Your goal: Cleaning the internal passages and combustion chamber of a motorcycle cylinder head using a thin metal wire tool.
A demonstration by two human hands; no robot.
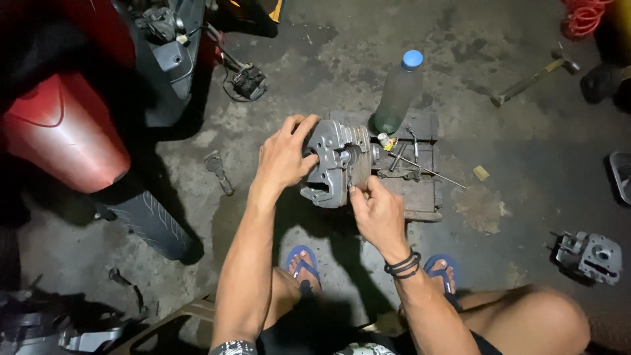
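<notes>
A grey finned metal engine cylinder part [336, 164] rests on its side on a small wooden block [420, 190] on the concrete floor. My left hand [284, 158] grips its left face, fingers curled over the top edge. My right hand [378, 212], with black bands on the wrist, pinches at the lower right side of the part, near its fins. What the fingertips hold is too small to tell.
A plastic bottle with a blue cap [399, 92] stands on the block beside small tools and a thin rod [427, 169]. A red scooter [66, 131] with its tyre stands at left. A hammer [534, 79] lies far right, another engine part [590, 256] at right.
</notes>
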